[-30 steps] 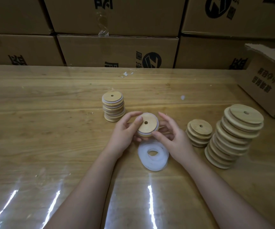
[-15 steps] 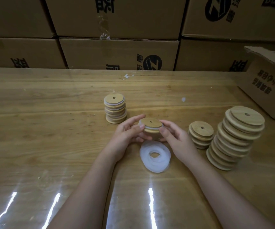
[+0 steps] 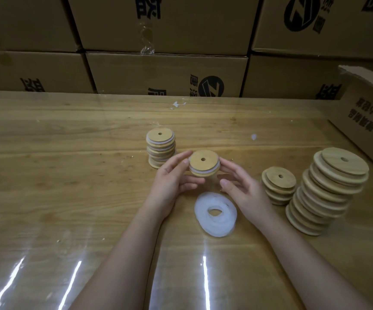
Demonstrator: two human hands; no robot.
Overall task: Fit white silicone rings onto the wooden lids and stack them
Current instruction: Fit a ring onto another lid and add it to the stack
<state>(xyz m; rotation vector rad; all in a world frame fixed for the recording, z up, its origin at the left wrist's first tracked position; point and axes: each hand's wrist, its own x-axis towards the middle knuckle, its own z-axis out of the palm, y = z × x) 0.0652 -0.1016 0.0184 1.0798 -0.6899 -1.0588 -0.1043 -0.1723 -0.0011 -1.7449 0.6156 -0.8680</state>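
One wooden lid (image 3: 204, 163), ring (image 3: 195, 170) fitted, pinched at rim between my left hand (image 3: 172, 182) and right hand (image 3: 241, 186) | step: stacking, I think | next: set it centred on finished stack (image 3: 161, 148), just left-behind the grip.

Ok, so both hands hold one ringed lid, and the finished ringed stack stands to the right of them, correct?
No: in the head view the finished ringed stack stands to the left of them, behind the left hand. That hand and the right hand do hold one ringed lid.
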